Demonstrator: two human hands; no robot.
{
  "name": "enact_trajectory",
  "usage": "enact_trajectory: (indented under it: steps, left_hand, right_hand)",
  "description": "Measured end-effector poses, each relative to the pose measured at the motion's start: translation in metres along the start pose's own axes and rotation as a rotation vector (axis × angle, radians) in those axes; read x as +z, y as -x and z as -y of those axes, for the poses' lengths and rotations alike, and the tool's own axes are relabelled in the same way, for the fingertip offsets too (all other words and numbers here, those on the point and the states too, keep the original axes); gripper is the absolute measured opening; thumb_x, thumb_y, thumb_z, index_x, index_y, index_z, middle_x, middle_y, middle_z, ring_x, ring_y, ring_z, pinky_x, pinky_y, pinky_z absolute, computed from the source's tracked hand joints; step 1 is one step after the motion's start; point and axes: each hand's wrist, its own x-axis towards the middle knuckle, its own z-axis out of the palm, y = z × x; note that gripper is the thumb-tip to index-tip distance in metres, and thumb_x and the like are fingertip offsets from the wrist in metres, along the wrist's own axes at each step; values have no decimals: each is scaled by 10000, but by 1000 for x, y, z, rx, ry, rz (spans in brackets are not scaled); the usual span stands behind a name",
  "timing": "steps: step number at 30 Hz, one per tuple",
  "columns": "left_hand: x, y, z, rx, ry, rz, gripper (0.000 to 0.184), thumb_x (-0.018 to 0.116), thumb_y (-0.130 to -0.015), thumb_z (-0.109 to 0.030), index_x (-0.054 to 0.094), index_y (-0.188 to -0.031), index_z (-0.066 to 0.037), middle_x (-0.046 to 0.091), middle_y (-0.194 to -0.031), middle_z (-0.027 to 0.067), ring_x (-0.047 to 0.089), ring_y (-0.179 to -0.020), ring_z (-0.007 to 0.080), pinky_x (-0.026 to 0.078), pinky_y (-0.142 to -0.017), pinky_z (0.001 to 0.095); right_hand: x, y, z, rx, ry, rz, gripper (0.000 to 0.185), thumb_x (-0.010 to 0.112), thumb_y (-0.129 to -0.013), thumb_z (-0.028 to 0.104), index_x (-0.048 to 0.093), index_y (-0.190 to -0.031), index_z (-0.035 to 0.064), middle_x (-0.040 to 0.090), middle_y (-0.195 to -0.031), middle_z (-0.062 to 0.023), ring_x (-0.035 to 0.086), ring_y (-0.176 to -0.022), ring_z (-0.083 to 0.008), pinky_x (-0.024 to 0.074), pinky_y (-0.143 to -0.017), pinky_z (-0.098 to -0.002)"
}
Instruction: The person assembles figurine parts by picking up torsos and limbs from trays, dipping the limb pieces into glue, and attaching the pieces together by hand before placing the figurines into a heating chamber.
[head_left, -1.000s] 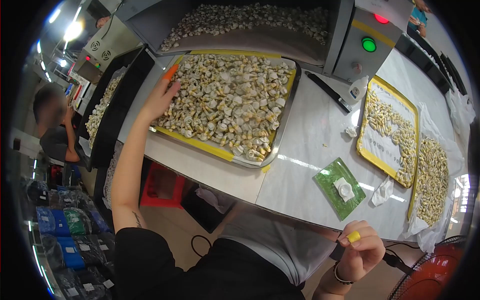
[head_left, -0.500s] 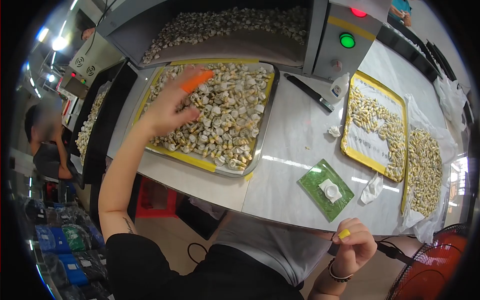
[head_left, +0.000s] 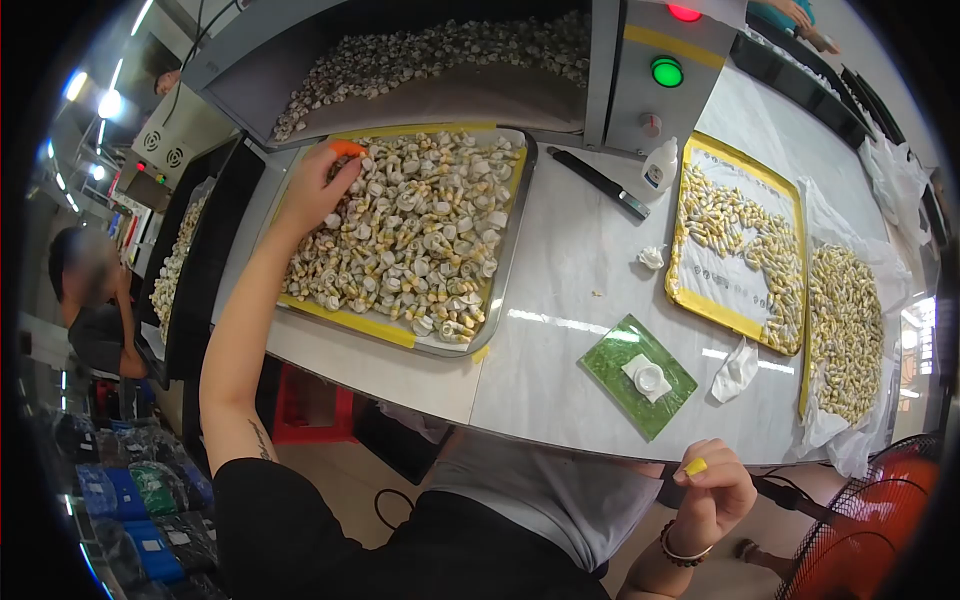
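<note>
My left hand (head_left: 315,190) is at the left side of a metal tray (head_left: 510,235) edged with yellow tape. Many small off-white and yellowish-brown pieces (head_left: 420,230) with cup-like ends fill this tray. An orange cover is on one finger; that fingertip and the thumb come together at the pieces, and what lies between them is hidden. Below the table's front edge, my right hand (head_left: 712,490) is raised with curled fingers, a yellow cover on one fingertip. Its thumb and finger are pinched; I cannot make out anything between them. A green plate (head_left: 625,350) bearing a white round piece (head_left: 650,380) is nearest to it.
A grey machine (head_left: 600,90) with more pieces inside stands behind the tray. To the right are a black-handled tool (head_left: 598,183), a white bottle (head_left: 660,165), a yellow-edged tray (head_left: 715,312), a heap of yellowish pieces (head_left: 845,330) and a fan (head_left: 860,530). Another person (head_left: 95,300) sits at left.
My left hand has moved from above the pieces to the tray's left side, and its spread fingers have drawn together. My right hand stays pinched in about the same place. The view has shifted slightly.
</note>
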Motion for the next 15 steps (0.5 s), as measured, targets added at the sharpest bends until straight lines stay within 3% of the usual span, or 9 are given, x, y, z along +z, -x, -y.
enact_trajectory:
  steps: [2,4,5,7,8,10,13,14,15]
  left_hand:
    - [-4,2,10,-4,-14,-58,187,554,-852,-175,610,-976,-47,625,-889,110,597,-801,216,437,-678,303]
    - [-9,6,11,-262,64,-50,288,522,-878,-237,581,-1114,-83,573,-1128,151,535,-1068,282,418,-853,358]
    - [-6,9,5,-262,63,-52,288,522,-878,-237,581,-1114,-83,573,-1128,151,535,-1068,282,418,-853,358]
    - [5,13,-14,38,-104,135,433,469,-899,-364,470,-1284,-166,372,-1381,132,273,-1310,342,223,-1045,477]
    - [6,14,-20,36,-105,132,433,469,-899,-364,470,-1284,-166,372,-1381,132,273,-1310,342,223,-1045,477]
    - [-1,15,-30,-1,13,392,536,418,-893,-477,352,-1368,-236,208,-1472,72,58,-1366,357,6,-1069,547]
    - [-16,2,-38,-69,-128,512,532,449,-879,-487,385,-1348,-246,228,-1468,59,108,-1368,318,27,-1069,548]
    - [-17,-6,-28,0,-200,365,540,459,-883,-465,384,-1349,-205,342,-1413,89,257,-1328,303,176,-1064,488]
    - [-17,-19,-22,6,-198,364,540,459,-883,-465,384,-1349,-205,342,-1413,89,257,-1328,303,176,-1064,488]
  right_hand:
    - [-4,0,-1,-6,3,-2,74,540,-693,-38,561,-749,6,598,-676,-81,494,-607,-175,399,-583,-281]
    - [-8,0,-2,-10,4,-2,72,539,-702,-37,556,-759,4,595,-684,-85,494,-612,-173,397,-590,-280]
    - [-10,-1,-3,-12,12,-10,72,537,-705,-38,553,-762,2,592,-689,-92,494,-615,-173,396,-597,-281]
    - [-12,-2,-5,-17,19,-18,71,536,-709,-40,549,-766,1,589,-695,-99,494,-617,-174,395,-604,-282]
    - [-13,-3,-6,-32,56,-44,79,531,-708,-45,549,-772,-2,585,-698,-102,493,-622,-177,394,-609,-285]
    - [-15,-5,-8,-48,90,-61,87,527,-708,-51,549,-778,-4,581,-702,-104,492,-627,-180,392,-613,-287]
    - [-20,-8,-13,-168,357,-30,111,512,-706,-62,553,-794,-8,578,-700,-103,488,-639,-188,390,-612,-295]
    - [-21,-9,-15,-183,361,-42,120,506,-705,-66,555,-799,-12,577,-701,-106,487,-641,-190,391,-612,-299]
    - [-21,-9,-16,-197,364,-55,129,500,-703,-70,557,-804,-15,576,-702,-108,486,-644,-192,391,-612,-303]
